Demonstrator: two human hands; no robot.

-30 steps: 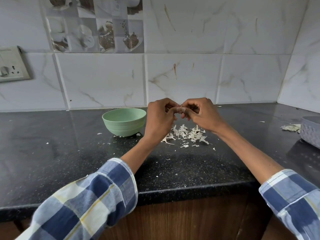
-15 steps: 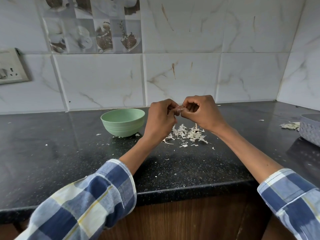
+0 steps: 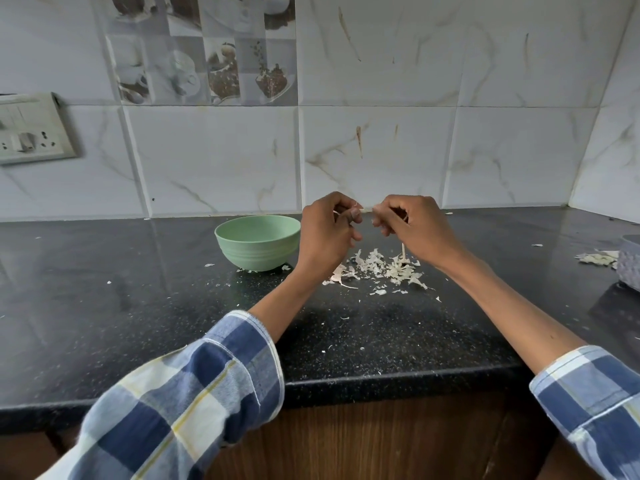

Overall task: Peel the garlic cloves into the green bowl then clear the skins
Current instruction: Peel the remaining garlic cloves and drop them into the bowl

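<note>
Both hands (image 3: 367,230) pinch one pale garlic clove (image 3: 365,209).

— Since a second ago: left hand (image 3: 327,233) and right hand (image 3: 412,228) no longer pressed together, now drawn slightly apart.

— Between them?

— A pale strip of garlic skin (image 3: 366,209), pinched at both ends by the fingers (image 3: 355,213).

— Anything else?

— A thin stem (image 3: 403,252) now dangling below the right hand, above the pile of skins (image 3: 381,268).

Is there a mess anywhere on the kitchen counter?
Yes. Papery white garlic skins lie heaped on the black speckled countertop right of the pale green bowl, with flecks scattered around. More skins sit at the far right.
</note>
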